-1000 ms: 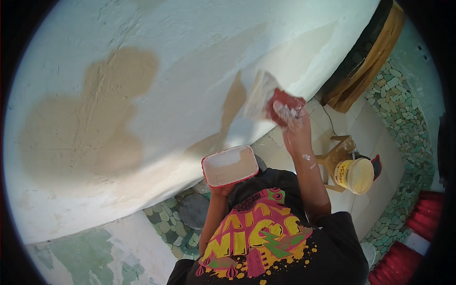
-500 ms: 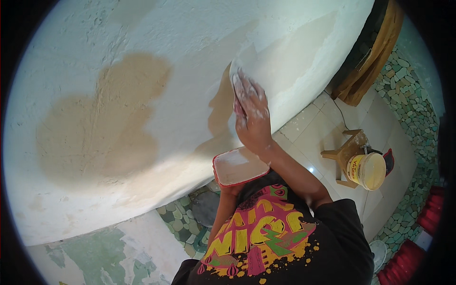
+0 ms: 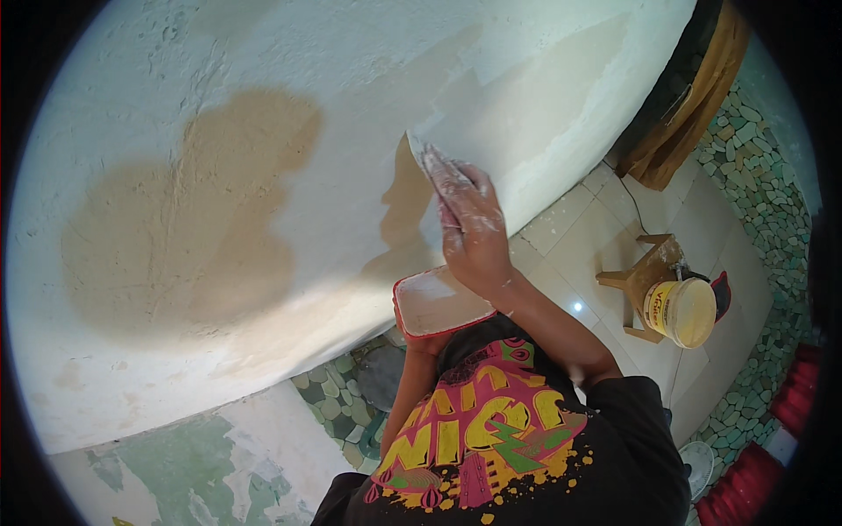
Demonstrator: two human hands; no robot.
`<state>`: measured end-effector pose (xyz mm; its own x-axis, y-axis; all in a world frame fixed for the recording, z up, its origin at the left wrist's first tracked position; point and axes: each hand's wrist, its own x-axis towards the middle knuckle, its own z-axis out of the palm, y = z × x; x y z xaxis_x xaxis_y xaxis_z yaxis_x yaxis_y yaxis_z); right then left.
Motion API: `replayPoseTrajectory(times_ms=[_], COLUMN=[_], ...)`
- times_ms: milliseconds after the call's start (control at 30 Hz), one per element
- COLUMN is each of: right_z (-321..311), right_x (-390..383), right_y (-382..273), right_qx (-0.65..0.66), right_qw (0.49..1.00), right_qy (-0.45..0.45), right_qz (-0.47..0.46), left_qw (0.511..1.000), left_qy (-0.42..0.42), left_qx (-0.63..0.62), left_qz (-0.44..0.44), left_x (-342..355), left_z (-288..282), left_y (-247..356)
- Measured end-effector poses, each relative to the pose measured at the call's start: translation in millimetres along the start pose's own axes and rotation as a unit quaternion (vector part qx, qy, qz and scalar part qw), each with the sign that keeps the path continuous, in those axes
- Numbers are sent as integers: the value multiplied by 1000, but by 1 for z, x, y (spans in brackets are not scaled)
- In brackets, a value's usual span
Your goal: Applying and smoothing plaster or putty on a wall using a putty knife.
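My right hand (image 3: 474, 228), smeared with white, is closed on a thin pale putty scraper (image 3: 412, 145). Its edge meets the white wall (image 3: 351, 193) beside a small brown patch (image 3: 403, 197); the fingers cover most of the scraper. Lower down, my left hand (image 3: 421, 342) grips a red-rimmed tray (image 3: 449, 330) from below and the side. Pale putty (image 3: 434, 302) lies in the tray, close to the wall and under my right wrist. The left fingers are mostly hidden behind the tray.
A larger brown patch (image 3: 237, 210) marks the wall at left. On the tiled floor (image 3: 566, 219) at right, a yellow-labelled bucket (image 3: 684, 313) rests by a brown stool (image 3: 645, 279). Brown wood (image 3: 680, 114) stands at far right. Green pebble paving (image 3: 745, 175) borders the tiles.
My right hand has moved a little down, and its scraper has tilted with the tip further left. The left hand and tray have stayed nearly in place.
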<state>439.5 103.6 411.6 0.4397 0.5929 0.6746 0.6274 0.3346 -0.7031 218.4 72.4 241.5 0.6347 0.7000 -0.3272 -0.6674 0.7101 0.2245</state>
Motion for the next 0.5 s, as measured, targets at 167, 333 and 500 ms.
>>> replayPoseTrajectory(times_ms=[167,333,500], right_z=[-17,6,4], right_x=[35,36,0], right_y=[6,7,8], right_qx=[15,0,22], right_qw=[995,994,999], right_qy=[83,109,28], right_qz=[48,13,-40], left_qw=[995,997,994], left_qy=[-101,-73,-73], left_qx=[-20,-28,-74], left_qz=[-16,2,-39], left_x=[2,-3,-7], left_z=[17,13,6], left_y=[-2,-4,0])
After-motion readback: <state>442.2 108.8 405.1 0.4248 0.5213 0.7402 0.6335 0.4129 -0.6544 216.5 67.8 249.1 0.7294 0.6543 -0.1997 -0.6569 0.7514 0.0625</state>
